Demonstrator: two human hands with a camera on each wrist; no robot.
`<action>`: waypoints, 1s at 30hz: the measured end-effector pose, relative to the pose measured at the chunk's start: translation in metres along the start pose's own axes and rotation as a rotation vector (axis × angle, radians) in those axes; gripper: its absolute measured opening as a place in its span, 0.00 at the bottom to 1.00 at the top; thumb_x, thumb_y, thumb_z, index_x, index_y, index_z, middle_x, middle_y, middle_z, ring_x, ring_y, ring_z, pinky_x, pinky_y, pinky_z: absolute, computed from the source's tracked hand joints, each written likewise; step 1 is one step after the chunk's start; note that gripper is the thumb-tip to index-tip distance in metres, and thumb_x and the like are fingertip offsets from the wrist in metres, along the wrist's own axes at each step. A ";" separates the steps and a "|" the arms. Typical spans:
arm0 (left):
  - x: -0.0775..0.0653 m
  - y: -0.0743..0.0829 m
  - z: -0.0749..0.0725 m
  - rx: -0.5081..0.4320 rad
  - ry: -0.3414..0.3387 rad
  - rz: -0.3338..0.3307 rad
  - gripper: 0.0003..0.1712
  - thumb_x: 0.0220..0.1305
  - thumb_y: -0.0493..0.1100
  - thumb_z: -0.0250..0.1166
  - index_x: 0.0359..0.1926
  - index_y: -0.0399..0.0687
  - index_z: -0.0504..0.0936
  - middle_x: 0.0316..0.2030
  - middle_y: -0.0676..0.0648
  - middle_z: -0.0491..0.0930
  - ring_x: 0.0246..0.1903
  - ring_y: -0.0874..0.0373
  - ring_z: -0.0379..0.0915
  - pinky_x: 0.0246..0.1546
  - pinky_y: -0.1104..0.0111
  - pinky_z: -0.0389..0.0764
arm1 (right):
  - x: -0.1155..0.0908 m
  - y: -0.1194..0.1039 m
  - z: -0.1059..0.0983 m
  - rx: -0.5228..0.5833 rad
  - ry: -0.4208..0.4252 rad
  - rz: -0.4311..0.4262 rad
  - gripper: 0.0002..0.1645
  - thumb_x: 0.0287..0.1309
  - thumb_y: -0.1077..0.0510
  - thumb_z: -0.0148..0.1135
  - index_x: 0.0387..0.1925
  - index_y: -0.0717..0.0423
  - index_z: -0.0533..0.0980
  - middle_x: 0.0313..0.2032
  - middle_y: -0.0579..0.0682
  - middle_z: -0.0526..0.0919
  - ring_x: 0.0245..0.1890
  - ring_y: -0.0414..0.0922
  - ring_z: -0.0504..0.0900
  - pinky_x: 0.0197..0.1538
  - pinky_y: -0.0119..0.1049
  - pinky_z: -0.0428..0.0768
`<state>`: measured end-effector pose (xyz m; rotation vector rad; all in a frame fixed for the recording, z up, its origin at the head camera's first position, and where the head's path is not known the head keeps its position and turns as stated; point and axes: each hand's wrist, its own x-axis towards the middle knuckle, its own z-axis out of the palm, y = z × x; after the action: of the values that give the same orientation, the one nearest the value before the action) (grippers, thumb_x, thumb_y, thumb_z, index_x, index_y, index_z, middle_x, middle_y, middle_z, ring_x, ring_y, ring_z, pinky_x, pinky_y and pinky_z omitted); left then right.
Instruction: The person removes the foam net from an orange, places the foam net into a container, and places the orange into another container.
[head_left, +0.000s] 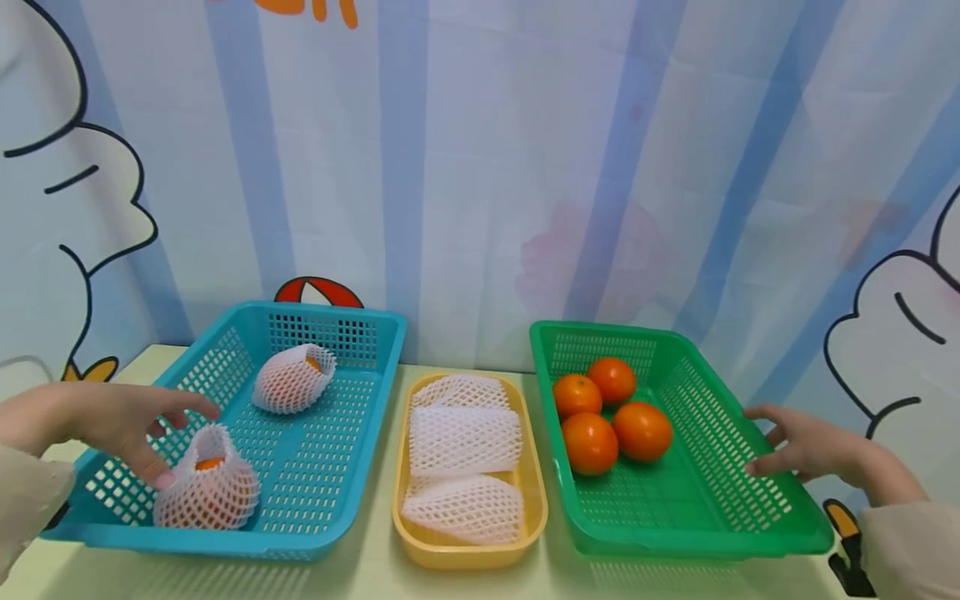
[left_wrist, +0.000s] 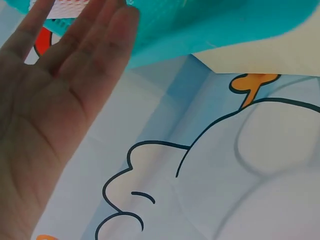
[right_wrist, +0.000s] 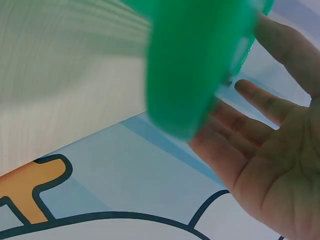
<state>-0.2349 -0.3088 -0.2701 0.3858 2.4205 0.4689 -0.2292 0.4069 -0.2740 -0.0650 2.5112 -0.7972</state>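
My left hand (head_left: 138,421) hovers over the left side of the blue basket (head_left: 300,546), fingers loosely extended and holding nothing. Just below its thumb sits an orange in a white foam net (head_left: 206,496). A second netted orange (head_left: 292,382) lies farther back in the same basket. On the other side, my right hand (head_left: 813,450) is at the right rim of the green basket (head_left: 697,542), its fingers spread and relaxed. Several bare oranges (head_left: 590,444) are grouped in that basket's left part. In the right wrist view, the fingers (right_wrist: 230,120) overlap the basket's edge.
Between the baskets stands a yellow tray (head_left: 468,557) with several white foam nets (head_left: 465,437) inside. All three containers rest on a pale table (head_left: 367,575). A striped curtain (head_left: 480,192) with cartoon drawings hangs close behind.
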 end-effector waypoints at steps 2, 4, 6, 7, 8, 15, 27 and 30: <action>0.001 -0.003 0.002 -0.019 -0.014 -0.026 0.50 0.47 0.52 0.73 0.64 0.32 0.58 0.52 0.27 0.66 0.49 0.29 0.64 0.39 0.47 0.76 | 0.000 0.001 0.001 0.017 -0.013 0.004 0.54 0.56 0.54 0.64 0.66 0.76 0.40 0.50 0.75 0.67 0.44 0.59 0.77 0.43 0.56 0.76; 0.003 -0.006 0.003 -0.024 -0.026 -0.048 0.50 0.45 0.51 0.74 0.63 0.33 0.59 0.51 0.28 0.66 0.49 0.30 0.64 0.39 0.47 0.77 | 0.001 0.003 0.002 0.024 -0.016 0.009 0.54 0.56 0.54 0.64 0.66 0.75 0.40 0.50 0.76 0.66 0.44 0.60 0.77 0.43 0.56 0.75; 0.003 -0.007 0.005 -0.029 -0.033 -0.065 0.51 0.44 0.49 0.75 0.63 0.33 0.58 0.51 0.28 0.66 0.49 0.31 0.65 0.39 0.48 0.77 | 0.001 0.003 0.002 0.020 -0.015 0.010 0.54 0.56 0.54 0.64 0.66 0.75 0.40 0.50 0.77 0.65 0.45 0.60 0.76 0.43 0.56 0.75; 0.003 -0.008 0.006 -0.032 -0.033 -0.072 0.51 0.44 0.48 0.75 0.63 0.33 0.58 0.51 0.28 0.67 0.48 0.32 0.66 0.39 0.48 0.77 | 0.001 0.004 0.002 0.021 -0.013 0.010 0.54 0.56 0.54 0.64 0.66 0.75 0.40 0.50 0.77 0.65 0.45 0.60 0.76 0.43 0.56 0.75; 0.004 -0.007 0.006 -0.034 -0.036 -0.075 0.50 0.44 0.47 0.75 0.63 0.33 0.58 0.51 0.29 0.67 0.48 0.32 0.66 0.39 0.48 0.77 | 0.001 0.004 0.002 0.022 -0.011 0.010 0.54 0.56 0.54 0.64 0.66 0.75 0.40 0.50 0.76 0.65 0.44 0.60 0.76 0.43 0.56 0.75; 0.018 -0.021 0.018 -0.044 -0.054 -0.103 0.52 0.42 0.43 0.76 0.64 0.30 0.57 0.49 0.34 0.70 0.47 0.35 0.68 0.41 0.46 0.76 | 0.000 0.006 0.004 0.025 -0.002 0.014 0.56 0.53 0.57 0.66 0.67 0.73 0.39 0.51 0.82 0.59 0.44 0.61 0.76 0.42 0.54 0.77; 0.076 -0.095 0.035 -0.074 -0.131 -0.117 0.53 0.27 0.47 0.82 0.59 0.47 0.66 0.47 0.46 0.73 0.45 0.46 0.69 0.45 0.39 0.69 | -0.001 0.014 0.012 0.230 -0.008 -0.004 0.59 0.45 0.75 0.57 0.68 0.66 0.29 0.47 0.72 0.69 0.38 0.56 0.80 0.39 0.51 0.78; 0.078 -0.091 0.037 -0.055 -0.141 -0.107 0.52 0.29 0.46 0.82 0.59 0.47 0.65 0.48 0.46 0.72 0.46 0.47 0.69 0.48 0.39 0.66 | -0.001 0.019 0.013 0.285 -0.024 -0.028 0.59 0.46 0.76 0.55 0.68 0.65 0.26 0.47 0.72 0.69 0.38 0.57 0.79 0.40 0.52 0.78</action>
<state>-0.2848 -0.3518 -0.3770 0.2558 2.2737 0.4449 -0.2198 0.4162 -0.2934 -0.0118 2.3540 -1.1495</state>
